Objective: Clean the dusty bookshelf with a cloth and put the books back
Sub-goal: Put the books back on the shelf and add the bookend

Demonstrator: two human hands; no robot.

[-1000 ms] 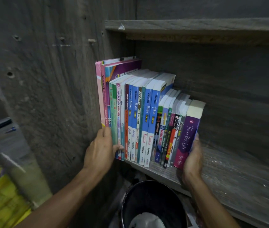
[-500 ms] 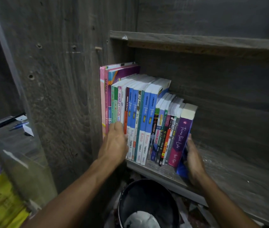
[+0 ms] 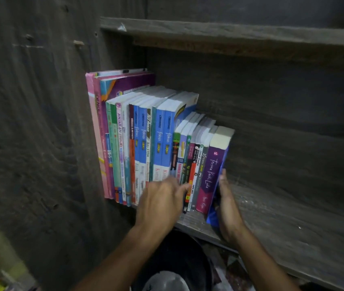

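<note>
A row of upright books [image 3: 146,143] stands at the left end of the dark wooden shelf [image 3: 282,223], against the side panel. A purple book [image 3: 211,171] closes the row on the right, with a blue cover or sheet [image 3: 214,208] against its outer side. My left hand [image 3: 160,202] reaches to the lower spines of the small middle books, fingers extended and touching them; the hand is blurred. Fingers straight, my right hand [image 3: 227,208] lies flat against the blue side of the end book. No cloth is clearly visible.
Below the shelf's front edge stands a black bucket [image 3: 188,248] with something pale grey [image 3: 162,280] inside. An upper shelf board [image 3: 230,34] runs overhead. The tall side panel [image 3: 41,133] is on the left. The shelf to the right of the books is bare and dusty.
My left hand has slid right along the spines, from the tall left books to the small middle ones. My right hand has stayed against the end book. The view moved closer.
</note>
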